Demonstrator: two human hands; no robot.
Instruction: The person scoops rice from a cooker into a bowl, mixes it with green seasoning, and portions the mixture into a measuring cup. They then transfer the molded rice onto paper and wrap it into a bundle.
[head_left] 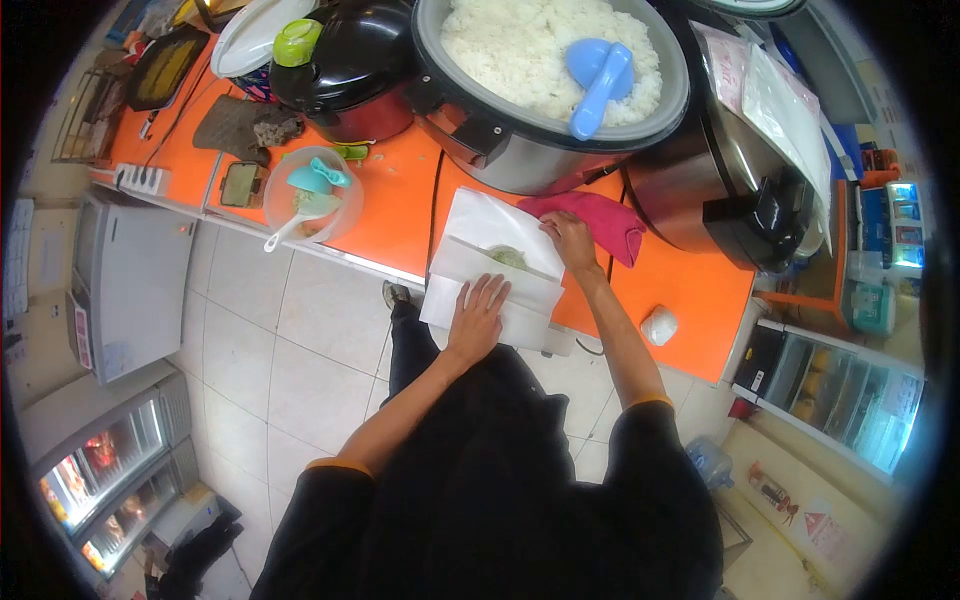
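Note:
White paper (465,215) lies in layers at the edge of the orange table, with a small greenish patch (507,257) showing between its folds. My left hand (479,315) rests on the lower part of the paper, its fingers spread flat. At the paper's upper right edge is my right hand (568,240), fingers bent together beside a pink cloth (615,225); what they pinch is too small to make out. Above the paper stands a large open cooker (510,150) of white rice (500,50), and a blue scoop (600,80) lies on the rice.
A clear tub (345,215) with scoops stands to the left, near a dark red cooker (365,115). Another steel cooker (680,190) carries plastic packets (765,90) at the right. A crumpled white item (659,325) sits near the front edge of the orange table (700,340).

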